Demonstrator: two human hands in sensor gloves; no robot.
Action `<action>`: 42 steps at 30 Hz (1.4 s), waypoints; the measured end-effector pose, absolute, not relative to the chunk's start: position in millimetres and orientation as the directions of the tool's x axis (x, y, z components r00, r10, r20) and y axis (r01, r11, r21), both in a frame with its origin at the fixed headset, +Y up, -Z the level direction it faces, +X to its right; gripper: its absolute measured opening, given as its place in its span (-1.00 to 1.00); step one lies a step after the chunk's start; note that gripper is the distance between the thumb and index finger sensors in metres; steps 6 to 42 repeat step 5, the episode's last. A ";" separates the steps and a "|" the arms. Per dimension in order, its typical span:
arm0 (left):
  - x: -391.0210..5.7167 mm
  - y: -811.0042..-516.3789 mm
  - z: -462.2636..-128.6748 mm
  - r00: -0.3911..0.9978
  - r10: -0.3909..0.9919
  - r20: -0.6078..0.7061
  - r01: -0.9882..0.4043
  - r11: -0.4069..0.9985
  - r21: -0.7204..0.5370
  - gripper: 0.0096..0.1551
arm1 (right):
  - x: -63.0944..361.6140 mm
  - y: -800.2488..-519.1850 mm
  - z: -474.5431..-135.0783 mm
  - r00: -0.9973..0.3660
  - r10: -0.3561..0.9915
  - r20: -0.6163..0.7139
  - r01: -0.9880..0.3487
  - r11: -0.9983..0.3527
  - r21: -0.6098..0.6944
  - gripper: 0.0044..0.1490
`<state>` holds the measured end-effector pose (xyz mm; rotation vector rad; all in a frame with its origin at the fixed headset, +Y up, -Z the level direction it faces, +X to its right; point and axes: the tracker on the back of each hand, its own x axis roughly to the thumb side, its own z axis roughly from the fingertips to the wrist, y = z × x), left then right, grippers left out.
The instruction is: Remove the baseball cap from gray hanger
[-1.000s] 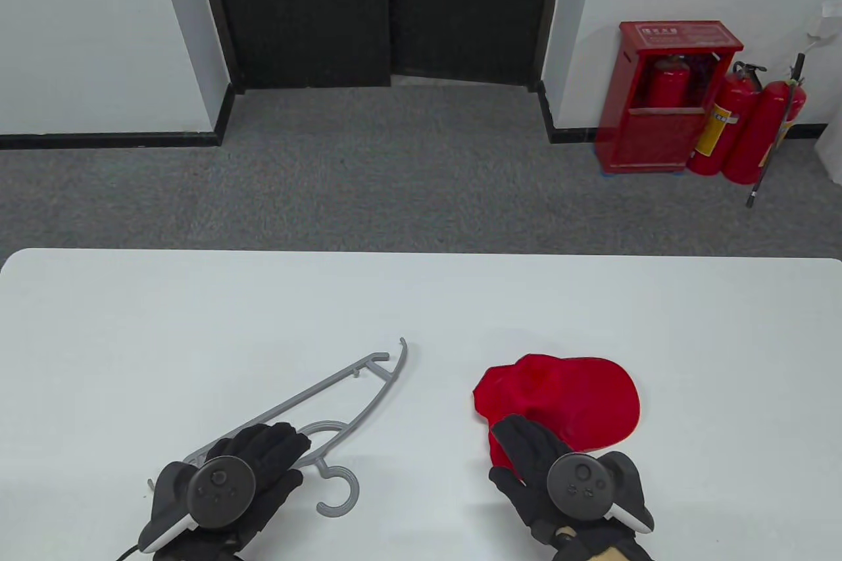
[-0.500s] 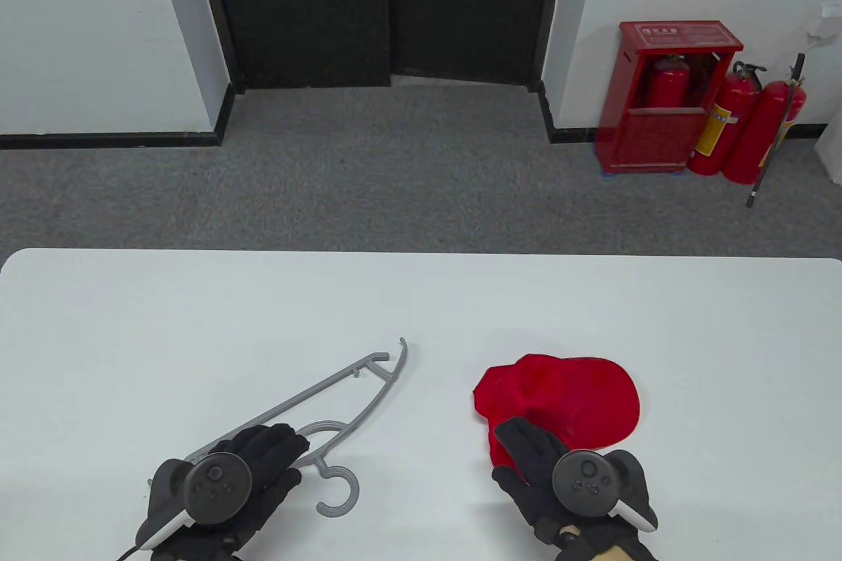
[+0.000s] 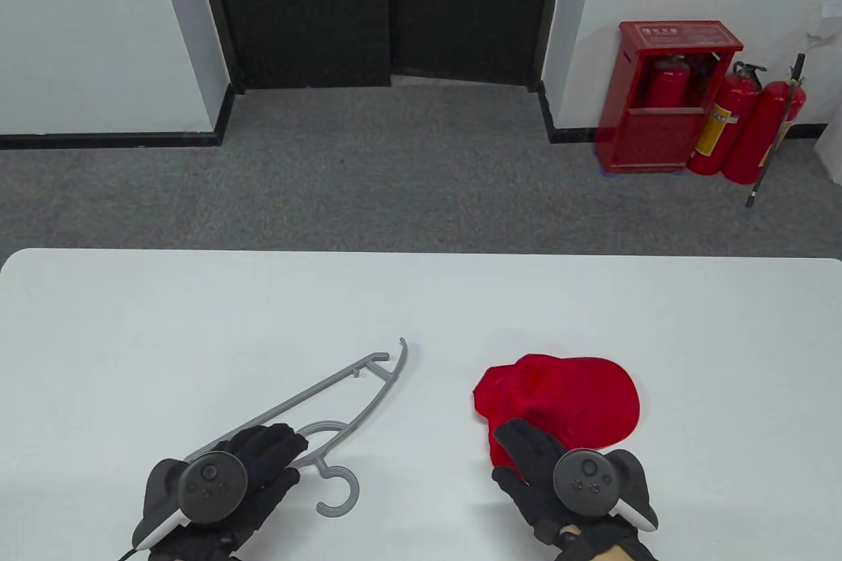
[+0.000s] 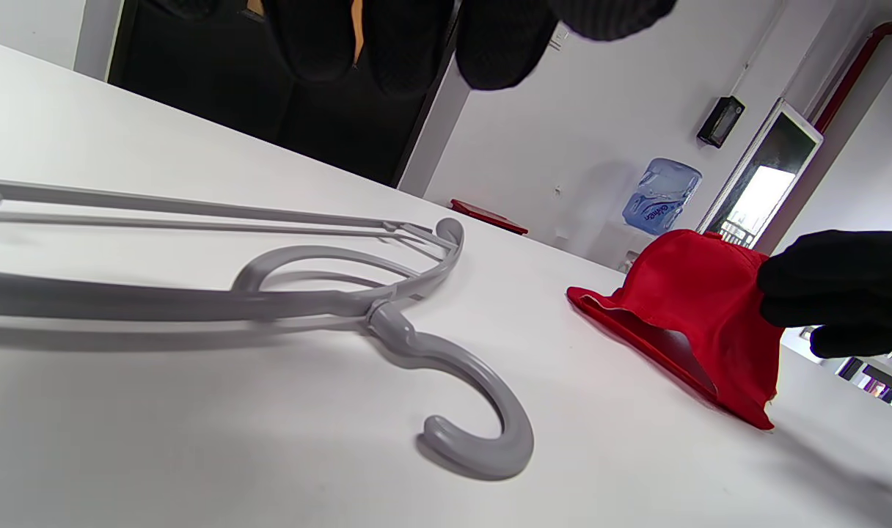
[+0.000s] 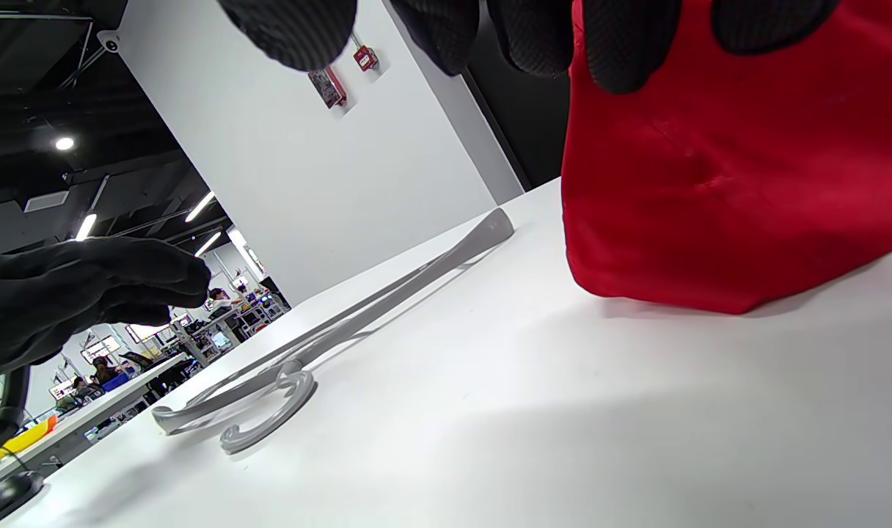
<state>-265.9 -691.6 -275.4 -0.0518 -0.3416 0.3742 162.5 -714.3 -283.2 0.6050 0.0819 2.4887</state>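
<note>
Now the white table point(image 3: 131, 324) fills the lower half of the table view, with gray carpet point(image 3: 395, 179) and a dark double door point(image 3: 388, 2) beyond its far edge. At about two o'clock from the table's middle, against the wall, stands a red fire cabinet point(image 3: 658, 127) with two red extinguishers point(image 3: 756, 127) just beside it.

On the table the gray hanger point(image 3: 355, 390) lies flat, its long arm running from the left hand toward one o'clock, its hook point(image 3: 342, 492) curling at the near end, at about three o'clock from that hand. The red baseball cap point(image 3: 579, 400) lies on the table well apart from the hanger, at about three o'clock from it, fully off it.

Over the hanger's near end sits the left hand point(image 3: 253, 469). From above it covers the bar, but the left wrist view shows its fingertips point(image 4: 409, 51) hanging above the hanger, spread and not closed on anything; whether any part of the hand touches the hanger I cannot tell.

Over the cap's near edge, at about six o'clock from its crown, is the right hand point(image 3: 539, 475). Its fingertips point(image 5: 622, 44) lie loosely extended against the red cloth in the right wrist view, and no closed grip shows; whether they press or only brush it I cannot tell.
</note>
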 end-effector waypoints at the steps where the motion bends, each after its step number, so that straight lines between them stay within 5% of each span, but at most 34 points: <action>1: -266.1 -691.7 -275.4 0.874 0.369 0.316 -0.351 0.929 -0.114 -0.35 | 162.6 -714.3 -283.2 -0.735 0.545 0.404 -0.517 -0.835 0.187 -0.16; 42: -266.3 -691.7 -275.4 0.875 0.367 0.315 -0.349 0.930 -0.115 -0.36 | 162.5 -714.6 -283.3 -0.735 0.545 0.404 -0.517 -0.835 0.188 -0.17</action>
